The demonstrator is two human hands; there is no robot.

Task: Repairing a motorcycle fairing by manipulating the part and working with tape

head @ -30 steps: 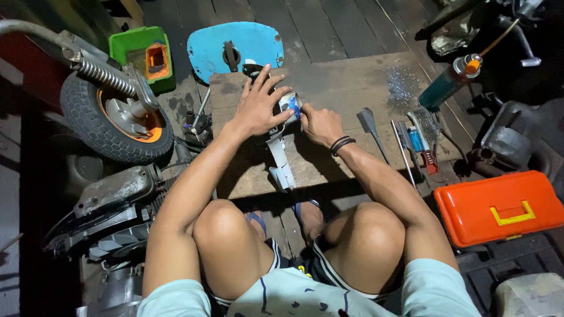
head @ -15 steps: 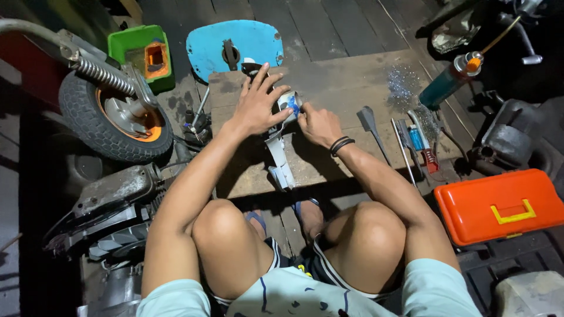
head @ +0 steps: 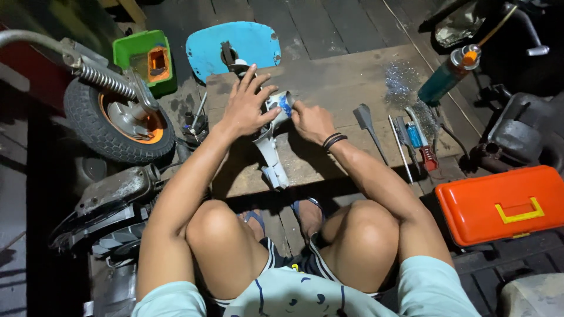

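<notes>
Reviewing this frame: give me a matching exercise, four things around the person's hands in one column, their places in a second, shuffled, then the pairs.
Things:
1. orange toolbox
2. blue panel
3. small wheel
4. grey metal part

Places:
A. under the left hand and right hand, on the wooden board
B. far side of the board
C. at the person's right
D. at the person's left

Pairs: 1-C, 2-B, 3-D, 4-A

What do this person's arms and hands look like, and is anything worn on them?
Both arms are bare from short pale blue sleeves down. The left hand wears no glove or ring that shows. The right hand is ungloved too, with dark bands around its wrist.
</notes>
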